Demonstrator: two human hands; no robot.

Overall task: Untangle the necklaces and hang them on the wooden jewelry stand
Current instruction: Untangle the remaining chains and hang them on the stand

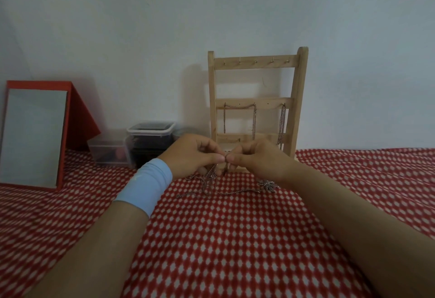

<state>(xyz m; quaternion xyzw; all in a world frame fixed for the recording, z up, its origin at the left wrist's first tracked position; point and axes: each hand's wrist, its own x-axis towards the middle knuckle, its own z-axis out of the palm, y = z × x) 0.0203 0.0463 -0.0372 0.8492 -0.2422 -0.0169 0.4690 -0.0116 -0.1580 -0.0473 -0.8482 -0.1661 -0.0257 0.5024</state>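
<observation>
Now, mid-untangle. Left hand (195, 154) and right hand (256, 160) meet thumb to thumb above the cloth. Each pinches the same short stretch of chain, fingertips (231, 158) pressed tight on it, the other fingers curled in. Knot or clasp between them: too small to tell.

The tangle of necklaces (210, 183) hangs from that pinch and pools on the red-and-white cloth (235, 239) at six o'clock of the hands. A leafy pendant (268, 186) lies at four o'clock of the tangle, close under the right wrist.

The wooden jewelry stand (300, 86) is upright at twelve o'clock, against the wall, just behind the hands.

Judgement on the step:
- Work the knot loose, not tight.
- Keep both pinches close to the snarl and ease the strands apart sideways.
- Let the slack stay on the cloth so the weight does not cinch it.
- Feed the pendant end through last, since it looks likeliest to catch.

Counts:
- Hands: two.
- Stand: one, with three rails showing.
- Hooks on the top rail (255, 62): five, all bare.
- Hung chains (282, 121) on the middle rail: two, as best I can tell.
- Strands in the tangle: cannot count.
- Pendant: one.
- Red-framed mirror (33, 137) at nine o'clock: one.
- Plastic boxes (150, 133) at ten o'clock: two.
- Pale blue wristband (146, 184) on the left wrist: one.
</observation>
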